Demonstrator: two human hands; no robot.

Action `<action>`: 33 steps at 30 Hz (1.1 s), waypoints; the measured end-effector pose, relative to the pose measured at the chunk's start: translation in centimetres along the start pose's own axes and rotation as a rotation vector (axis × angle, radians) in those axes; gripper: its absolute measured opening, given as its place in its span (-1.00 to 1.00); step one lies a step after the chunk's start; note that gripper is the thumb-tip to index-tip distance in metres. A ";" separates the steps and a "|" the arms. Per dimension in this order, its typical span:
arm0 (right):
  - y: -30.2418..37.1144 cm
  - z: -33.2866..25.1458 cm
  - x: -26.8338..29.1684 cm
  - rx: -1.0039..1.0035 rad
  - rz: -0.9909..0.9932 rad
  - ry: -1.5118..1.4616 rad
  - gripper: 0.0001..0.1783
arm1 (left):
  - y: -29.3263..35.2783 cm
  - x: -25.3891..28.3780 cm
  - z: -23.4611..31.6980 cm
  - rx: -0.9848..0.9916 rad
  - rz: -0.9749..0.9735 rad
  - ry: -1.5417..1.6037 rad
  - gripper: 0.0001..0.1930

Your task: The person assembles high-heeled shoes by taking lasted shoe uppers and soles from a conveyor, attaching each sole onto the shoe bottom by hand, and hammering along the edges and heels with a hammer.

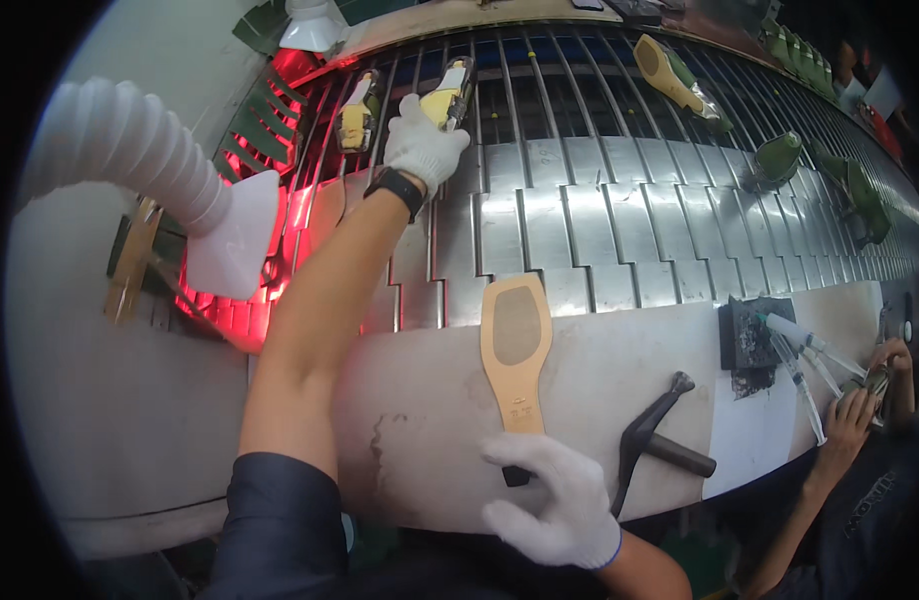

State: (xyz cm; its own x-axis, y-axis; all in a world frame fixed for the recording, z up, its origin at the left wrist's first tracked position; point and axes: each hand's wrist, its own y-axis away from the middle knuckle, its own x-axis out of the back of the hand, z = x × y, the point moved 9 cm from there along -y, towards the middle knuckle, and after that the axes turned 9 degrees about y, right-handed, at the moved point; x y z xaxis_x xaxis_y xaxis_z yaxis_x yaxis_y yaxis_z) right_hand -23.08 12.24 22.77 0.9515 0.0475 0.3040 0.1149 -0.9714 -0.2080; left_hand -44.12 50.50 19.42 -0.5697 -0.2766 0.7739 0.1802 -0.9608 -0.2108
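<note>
My left hand point(427, 150), in a white glove, reaches far out over the conveyor. Its fingers close around the near end of an upturned shoe on a last point(448, 95), whose underside is yellow. A tan shoe sole point(517, 345) with a grey forefoot patch and a dark heel end lies on the worktable below. Beside that heel is my right hand point(558, 505), also gloved, its thumb and fingers apart and nothing held. A black hammer point(652, 428) rests on the table just to the right of this hand.
Another yellow-bottomed shoe point(359, 112) stands on the rollers to the left. A white flexible duct point(145, 140) ends in a hood near red light. Farther right are a tan-soled shoe point(670, 75) and green lasts point(778, 158). A co-worker's hands point(860, 410) work near syringes point(805, 365) and a black block point(755, 335).
</note>
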 end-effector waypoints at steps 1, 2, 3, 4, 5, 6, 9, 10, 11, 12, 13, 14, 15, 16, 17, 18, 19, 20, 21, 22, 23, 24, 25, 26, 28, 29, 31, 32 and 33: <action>0.0 0.0 -1.9 -0.066 -0.133 -0.023 -0.75 | 2.9 2.1 0.0 -0.064 0.001 0.058 0.01; -0.3 1.0 -2.2 -0.101 -0.016 0.125 -0.72 | 6.8 4.2 1.0 -0.121 0.010 0.154 0.04; -0.7 1.1 -2.3 -0.176 0.005 0.118 -0.66 | 10.7 7.3 1.5 -0.175 0.043 0.242 0.08; -0.4 1.0 -2.3 -0.264 0.028 0.116 -0.59 | 14.7 9.9 1.2 -0.214 0.071 0.261 0.08; -0.5 0.9 -2.3 -0.256 0.032 0.123 -0.59 | 18.4 11.7 0.9 -0.260 0.091 0.290 0.09; -0.7 1.4 -2.3 -0.279 0.051 0.120 -0.56 | 22.4 13.7 0.9 -0.319 0.104 0.241 0.08; 1.7 2.4 -1.8 -0.283 0.100 0.130 -0.51 | 33.7 19.6 -0.4 -0.382 0.038 0.017 0.07; 2.7 2.5 -1.6 -0.262 0.111 0.143 -0.49 | 36.5 20.5 -1.9 -0.398 -0.007 -0.046 0.07; 3.7 2.1 -2.0 -0.277 0.097 0.148 -0.49 | 39.5 21.6 -3.4 -0.405 -0.072 -0.114 0.08; 3.2 1.3 -1.7 -0.238 0.118 0.204 -0.54 | 41.5 22.3 -3.3 -0.414 -0.190 -0.125 0.04; 3.1 0.6 -1.4 -0.200 0.138 0.260 -0.59 | 42.8 22.5 -4.4 -0.403 -0.198 -0.109 0.04; 3.6 0.7 -1.4 -0.206 0.130 0.272 -0.59 | 43.5 23.2 -6.0 -0.302 -0.182 0.113 -0.01; 4.0 1.9 -1.3 -0.252 0.162 0.163 -0.67 | 43.8 23.5 -7.3 -0.200 -0.160 0.335 -0.05; 4.8 2.9 -1.0 -0.298 0.196 0.054 -0.72 | 43.7 23.4 -8.6 -0.075 -0.159 0.325 -0.18; 5.5 3.2 -0.8 -0.299 0.191 0.068 -0.72 | 43.5 22.7 -9.3 0.051 -0.233 0.406 -0.34; 5.6 1.2 0.2 -0.087 0.271 0.238 -0.71 | 43.5 23.4 -9.2 0.067 -0.179 0.463 -0.37; 6.1 -0.7 0.8 0.128 0.348 0.404 -0.64 | 43.7 24.0 -9.0 0.082 -0.127 0.519 -0.40; 7.1 -0.1 0.2 0.112 0.268 0.576 -0.62 | 44.2 23.9 -8.7 0.085 -0.129 0.530 -0.40; 7.8 -0.2 0.3 0.107 0.263 0.586 -0.62 | 44.8 25.2 -6.5 -0.131 -0.048 0.522 -0.40; 8.3 -0.6 0.2 0.140 0.232 0.610 -0.64 | 45.6 26.5 -4.0 -0.346 0.032 0.511 -0.41; 9.0 -0.9 0.2 0.166 0.202 0.643 -0.66 | 47.1 27.2 0.8 -0.703 0.070 0.231 -0.33; 9.4 -0.9 0.4 0.131 0.211 0.591 -0.74 | 48.4 26.4 2.3 -0.831 0.031 0.225 -0.31; 9.9 -1.1 0.4 0.123 0.207 0.601 -0.74 | 49.6 25.5 3.6 -0.960 -0.011 0.221 -0.29; 10.7 -1.0 0.6 0.071 0.217 0.507 -0.77 | 50.9 23.9 3.4 -1.014 -0.008 0.257 -0.26; 12.5 -1.8 0.5 0.017 0.215 0.411 -0.81 | 52.3 21.5 2.6 -1.065 -0.026 0.248 -0.45; 14.0 -2.1 0.8 -0.077 0.213 0.316 -0.84 | 52.6 20.5 2.1 -1.065 -0.007 0.244 -0.55; 18.2 -0.8 1.1 -0.185 0.164 0.122 -0.83 | 52.5 19.1 0.6 -1.006 0.032 0.261 -0.58; 20.4 0.0 0.6 -0.272 0.228 -0.252 -0.77 | 52.3 18.9 0.5 -1.040 0.029 0.264 -0.54; 22.3 0.8 -0.3 -0.353 0.287 -0.624 -0.72 | 52.2 18.7 0.2 -1.072 0.033 0.267 -0.50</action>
State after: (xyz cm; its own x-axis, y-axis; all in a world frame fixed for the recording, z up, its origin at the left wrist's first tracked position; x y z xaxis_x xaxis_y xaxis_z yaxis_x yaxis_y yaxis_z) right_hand -20.63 -9.23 17.29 0.9269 -0.1967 -0.3197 -0.1585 -0.9771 0.1417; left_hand -45.19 -4.85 23.04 -0.7553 -0.1736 0.6319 -0.5164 -0.4360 -0.7370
